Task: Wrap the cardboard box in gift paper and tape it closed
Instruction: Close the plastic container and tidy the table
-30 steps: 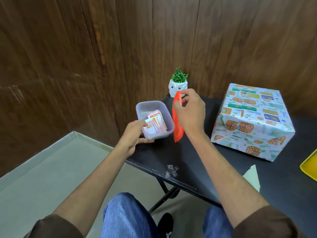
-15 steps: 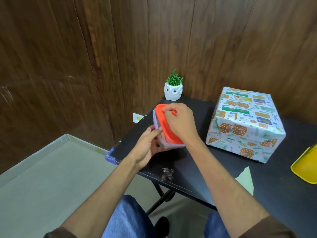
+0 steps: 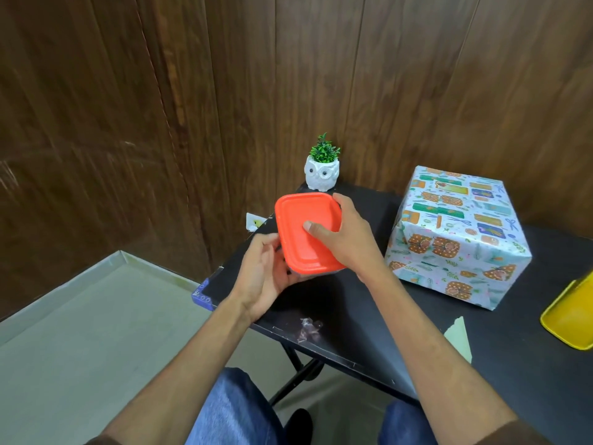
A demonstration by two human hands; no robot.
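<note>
The box wrapped in patterned gift paper [image 3: 455, 232] stands on the black table [image 3: 369, 309] at the right, untouched. Left of it I hold a small plastic container with an orange lid [image 3: 298, 226] tilted toward me above the table's left end. My left hand [image 3: 266, 274] cups the container from below and from the left. My right hand [image 3: 346, 239] grips the lid's right edge, its thumb pressing on the lid's top. The container's inside is hidden by the lid.
A white owl pot with a green plant [image 3: 322, 170] stands at the table's back corner by the wooden wall. A crumpled bit of clear tape [image 3: 308, 327] lies near the front edge. A pale paper scrap [image 3: 459, 335] and a yellow tray [image 3: 571, 313] lie at right.
The orange lid, held upright beside the open container a second ago, now sits on top of it. Both hands have lifted and tilted the container toward me.
</note>
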